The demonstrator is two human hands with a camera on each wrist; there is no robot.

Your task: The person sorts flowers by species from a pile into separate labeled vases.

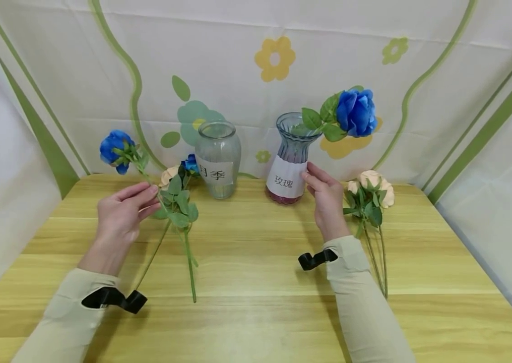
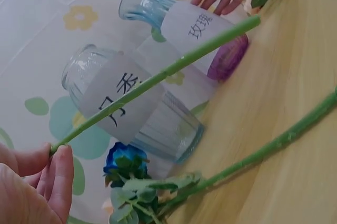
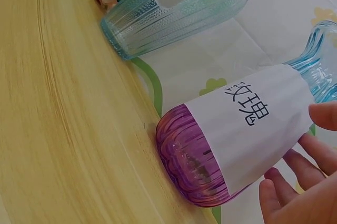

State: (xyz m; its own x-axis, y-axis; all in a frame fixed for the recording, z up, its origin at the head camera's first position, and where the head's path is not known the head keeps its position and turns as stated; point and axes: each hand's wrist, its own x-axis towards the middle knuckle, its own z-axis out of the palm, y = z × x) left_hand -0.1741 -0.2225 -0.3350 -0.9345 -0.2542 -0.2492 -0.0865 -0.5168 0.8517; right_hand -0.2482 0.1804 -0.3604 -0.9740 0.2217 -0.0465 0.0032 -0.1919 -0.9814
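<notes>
My left hand (image 1: 122, 206) pinches the green stem (image 2: 174, 69) of a blue rose (image 1: 117, 151) between thumb and fingers, raised over the table's left side. Its bloom leans up and left, and the stem slants down to the right. My right hand (image 1: 327, 199) is at the right side of a blue-and-purple glass vase (image 1: 294, 147), fingers extended and fingertips right at its white paper label (image 3: 253, 124). Another blue rose (image 1: 357, 113) stands in that vase, leaning right over the rim. To its left is a clear glass vase (image 1: 229, 151), also labelled.
Behind the left hand lie another blue rose (image 1: 190, 164) and a pale peach flower (image 1: 170, 175) with leafy stems. On the right, peach flowers (image 1: 376, 184) lie on the wooden table (image 1: 256, 282). A patterned cloth (image 1: 219, 55) hangs close behind the vases.
</notes>
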